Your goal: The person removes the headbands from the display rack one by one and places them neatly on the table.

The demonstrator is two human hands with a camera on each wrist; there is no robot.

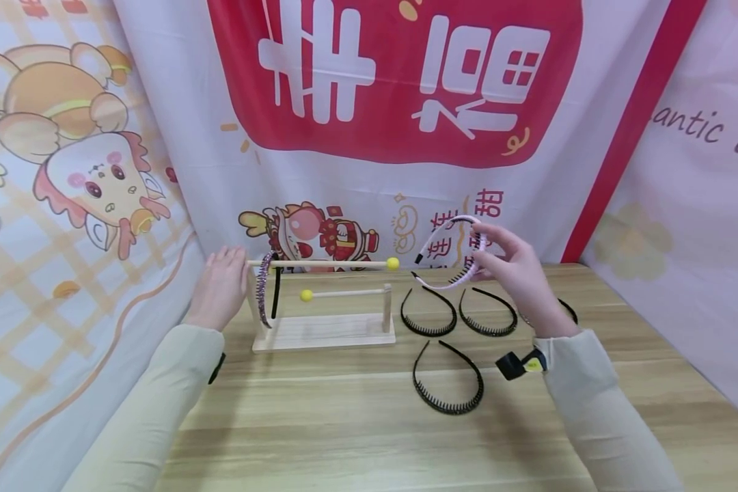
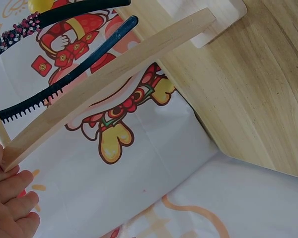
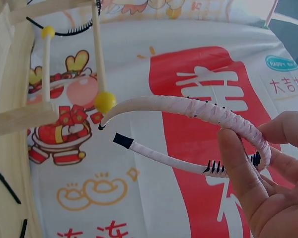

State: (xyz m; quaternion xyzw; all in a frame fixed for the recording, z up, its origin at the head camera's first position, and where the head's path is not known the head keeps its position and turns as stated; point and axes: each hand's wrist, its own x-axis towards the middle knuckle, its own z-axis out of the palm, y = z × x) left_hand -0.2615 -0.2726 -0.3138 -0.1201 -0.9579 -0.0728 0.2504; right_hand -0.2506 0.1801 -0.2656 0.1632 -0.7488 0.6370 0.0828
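Observation:
My right hand (image 1: 516, 273) pinches a pale pink, ribbon-wrapped headband (image 3: 159, 103) between thumb and fingers, raised above the table. In the right wrist view the band's free ends point towards the yellow ball (image 3: 106, 102) on the rack's upper rod. My left hand (image 1: 217, 287) holds the top of the left post of a wooden headband rack (image 1: 322, 333). Close beside that hand, a glittery purple headband (image 1: 262, 290) with dark teeth hangs on the upper rod. The left wrist view shows fingertips around the post's upper end.
Several black toothed headbands lie on the wooden table (image 1: 320, 424): two (image 1: 429, 331) (image 1: 488, 331) right of the rack, one (image 1: 449, 408) nearer, another (image 1: 570, 312) partly behind the right wrist. The lower rod ends in a yellow ball (image 1: 306, 295). Printed cloth (image 1: 184, 164) stands behind and beside.

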